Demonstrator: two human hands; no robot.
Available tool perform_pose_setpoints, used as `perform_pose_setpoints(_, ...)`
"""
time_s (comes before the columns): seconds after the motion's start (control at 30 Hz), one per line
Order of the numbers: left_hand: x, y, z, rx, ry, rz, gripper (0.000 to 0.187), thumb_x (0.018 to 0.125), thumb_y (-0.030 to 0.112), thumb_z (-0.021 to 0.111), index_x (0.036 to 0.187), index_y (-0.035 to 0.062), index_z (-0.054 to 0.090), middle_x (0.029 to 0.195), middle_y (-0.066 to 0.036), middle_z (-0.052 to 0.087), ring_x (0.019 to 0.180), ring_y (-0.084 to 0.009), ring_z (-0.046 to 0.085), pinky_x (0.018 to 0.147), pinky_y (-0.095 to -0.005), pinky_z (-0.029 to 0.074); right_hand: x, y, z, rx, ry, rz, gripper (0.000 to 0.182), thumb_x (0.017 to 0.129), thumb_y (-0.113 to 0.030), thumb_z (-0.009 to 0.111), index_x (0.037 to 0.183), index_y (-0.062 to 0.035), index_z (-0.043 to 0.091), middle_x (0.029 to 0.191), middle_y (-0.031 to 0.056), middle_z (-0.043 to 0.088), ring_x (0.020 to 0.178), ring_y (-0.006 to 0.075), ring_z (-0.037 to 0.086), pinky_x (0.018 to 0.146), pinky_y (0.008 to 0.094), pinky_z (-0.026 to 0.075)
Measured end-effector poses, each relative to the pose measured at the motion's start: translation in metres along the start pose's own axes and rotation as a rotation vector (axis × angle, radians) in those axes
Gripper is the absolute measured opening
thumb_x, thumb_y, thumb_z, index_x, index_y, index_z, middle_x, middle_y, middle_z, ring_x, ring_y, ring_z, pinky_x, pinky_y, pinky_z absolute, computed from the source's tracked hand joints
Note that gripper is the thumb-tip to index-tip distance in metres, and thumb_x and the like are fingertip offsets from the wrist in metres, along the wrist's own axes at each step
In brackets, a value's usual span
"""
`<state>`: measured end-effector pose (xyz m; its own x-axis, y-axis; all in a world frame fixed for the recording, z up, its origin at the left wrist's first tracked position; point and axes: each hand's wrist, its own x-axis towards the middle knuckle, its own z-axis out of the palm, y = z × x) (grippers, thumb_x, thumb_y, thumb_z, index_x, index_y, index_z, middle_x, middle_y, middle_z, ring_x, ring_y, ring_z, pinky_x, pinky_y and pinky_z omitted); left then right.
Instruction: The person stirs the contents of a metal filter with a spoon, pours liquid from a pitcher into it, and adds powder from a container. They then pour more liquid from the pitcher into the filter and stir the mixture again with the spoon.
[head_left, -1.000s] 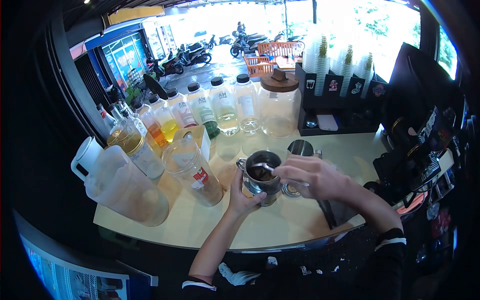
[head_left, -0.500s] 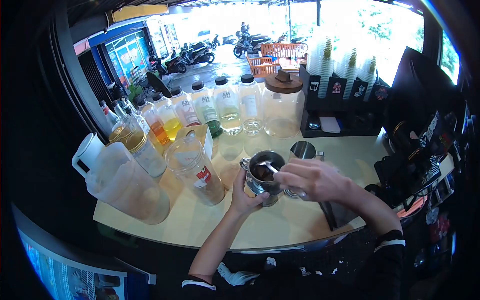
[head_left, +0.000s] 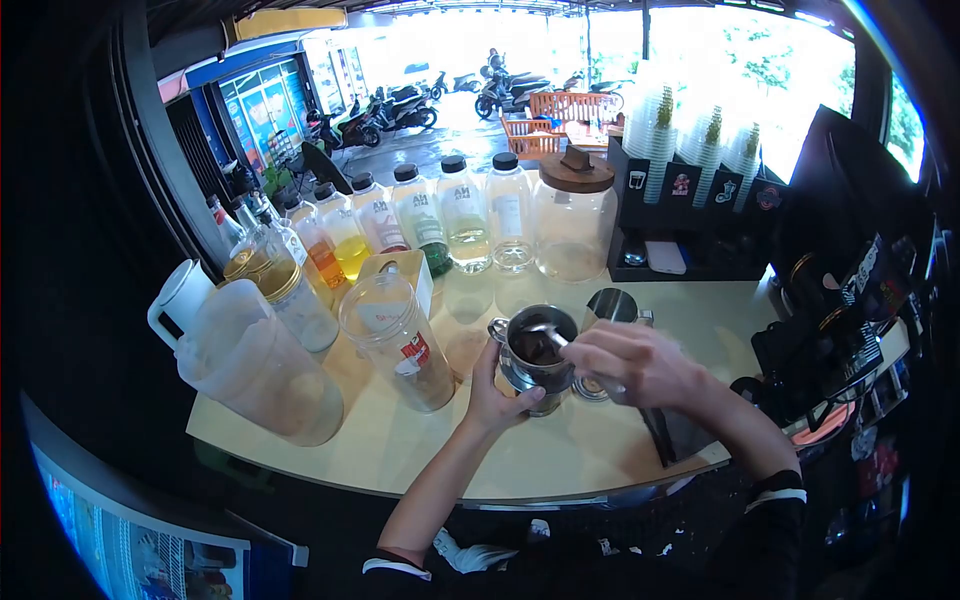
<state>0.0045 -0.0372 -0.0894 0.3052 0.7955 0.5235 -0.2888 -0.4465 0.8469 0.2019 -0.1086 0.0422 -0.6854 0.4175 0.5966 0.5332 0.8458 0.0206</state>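
Note:
A metal cup (head_left: 540,375) with dark contents stands upright near the middle of the counter, on or above a lower vessel. My left hand (head_left: 498,398) is wrapped round its left and near side, below the rim. Between the fingers of my right hand (head_left: 635,365) is a metal spoon (head_left: 548,335), its lower end inside the cup. Just behind my right hand is a shiny metal vessel (head_left: 608,305) with a handle, partly hidden. To the left of the cup stands a tall clear container (head_left: 400,345) with a red label.
Large translucent pitcher (head_left: 262,370) at the left of the counter (head_left: 480,470). Capped bottles (head_left: 465,215) and a wooden-lidded jar (head_left: 575,225) line the back. Stacked plastic cups (head_left: 652,140) fill a black holder (head_left: 690,215). A dark flat object (head_left: 683,438) lies right of the front edge.
The whole view has shifted slightly. The spoon and my right hand have moved a little within the cup area; my left hand keeps its hold on the cup.

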Motion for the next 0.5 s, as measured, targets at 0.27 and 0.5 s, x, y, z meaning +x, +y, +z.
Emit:
perform_pose_setpoints(0.27, 0.0, -0.004, -0.002, 0.02, -0.001, -0.018, 0.084, 0.06, 0.035, 0.082, 0.128, 0.0007, 0.046, 0.116, -0.011, 0.057, 0.114, -0.0226, 0.052, 0.101, -0.0356, 0.036, -0.001, 0.001, 0.008, 0.032, 0.056, -0.002, 0.032, 0.076, -0.007, 0.071, 0.102, -0.0025, 0.054, 0.083, 0.0084, 0.055, 0.074, 0.0259, 0.058, 0.062, 0.0373, 0.048)
perform_pose_setpoints(0.5, -0.001, -0.004, -0.002, 0.027, -0.016, -0.002, 0.084, 0.06, 0.034, 0.082, 0.128, 0.0007, 0.045, 0.116, -0.011, 0.057, 0.114, -0.0224, 0.053, 0.1, -0.0356, 0.037, -0.002, 0.0, 0.003, 0.06, 0.059, 0.056, 0.025, 0.08, -0.005, 0.067, 0.102, -0.0034, 0.055, 0.084, 0.0103, 0.056, 0.074, 0.0275, 0.058, 0.064, 0.0378, 0.048)
